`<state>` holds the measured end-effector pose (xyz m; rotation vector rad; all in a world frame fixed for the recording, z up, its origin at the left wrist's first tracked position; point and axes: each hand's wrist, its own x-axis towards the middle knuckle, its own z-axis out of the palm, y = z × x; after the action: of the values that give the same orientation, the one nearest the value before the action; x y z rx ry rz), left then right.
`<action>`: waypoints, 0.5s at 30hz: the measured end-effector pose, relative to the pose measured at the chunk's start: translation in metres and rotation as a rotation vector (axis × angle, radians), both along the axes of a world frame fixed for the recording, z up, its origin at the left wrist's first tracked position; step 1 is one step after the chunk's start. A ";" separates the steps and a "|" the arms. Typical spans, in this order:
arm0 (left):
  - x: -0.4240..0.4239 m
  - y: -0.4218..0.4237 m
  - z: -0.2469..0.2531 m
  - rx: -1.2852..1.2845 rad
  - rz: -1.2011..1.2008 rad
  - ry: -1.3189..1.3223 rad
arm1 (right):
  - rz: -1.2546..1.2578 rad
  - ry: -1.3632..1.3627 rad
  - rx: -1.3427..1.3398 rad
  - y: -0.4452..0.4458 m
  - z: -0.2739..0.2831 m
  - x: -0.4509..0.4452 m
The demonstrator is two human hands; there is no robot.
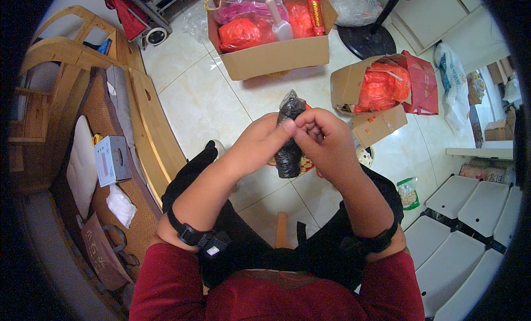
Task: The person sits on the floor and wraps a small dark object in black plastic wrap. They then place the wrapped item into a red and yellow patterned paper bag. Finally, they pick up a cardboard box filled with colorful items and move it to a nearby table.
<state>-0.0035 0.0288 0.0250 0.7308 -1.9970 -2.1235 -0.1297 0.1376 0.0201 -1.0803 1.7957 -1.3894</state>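
Observation:
A long, narrow bundle [289,161] in crinkled dark plastic stands upright in the view before my chest, with a loose, glossy clear end at the top. My left hand [261,144] is closed around its left side, the thumb lying across its front. At its right edge, the thumb and fingertips of my right hand [325,140] meet and pinch the plastic near my left thumb. The curled fingers hide part of the wrap. Behind the bundle shows a bit of a red and yellow patterned thing [307,165], mostly covered.
Ahead on the tiled floor stands a cardboard box [276,62] holding red plastic bags and a white-handled item. A smaller carton [346,86] with a red bag sits to its right. A wooden bench [153,126] runs along the left; white shoe-cabinet panels [444,269] line the right.

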 end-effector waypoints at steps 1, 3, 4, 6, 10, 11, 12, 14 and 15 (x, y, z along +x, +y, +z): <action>0.000 -0.001 -0.002 -0.102 -0.057 0.020 | -0.027 -0.065 -0.008 0.000 -0.002 -0.001; -0.001 -0.004 -0.007 -0.307 -0.171 0.060 | -0.032 -0.078 0.002 0.000 -0.003 -0.005; 0.001 -0.004 -0.004 -0.223 -0.175 0.006 | -0.034 -0.086 0.007 0.000 -0.004 -0.007; 0.003 -0.001 0.004 -0.055 -0.182 -0.102 | -0.039 -0.089 -0.023 0.001 -0.003 -0.009; 0.003 -0.002 -0.009 -0.004 -0.145 0.001 | -0.048 -0.145 -0.033 0.003 0.007 -0.012; 0.005 -0.003 -0.007 0.062 -0.135 -0.035 | -0.074 -0.136 -0.043 0.003 0.006 -0.014; 0.005 -0.004 -0.007 0.130 -0.129 -0.068 | -0.103 -0.122 -0.051 0.004 0.004 -0.018; 0.008 -0.009 -0.008 0.164 -0.099 -0.044 | -0.159 -0.195 -0.086 0.006 0.004 -0.023; 0.009 -0.010 -0.008 0.179 -0.080 -0.036 | -0.178 -0.159 -0.084 0.006 0.005 -0.024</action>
<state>0.0053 0.0190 0.0168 0.7309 -1.9012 -2.3759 -0.1539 0.1441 0.0254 -0.8415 1.7653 -1.6218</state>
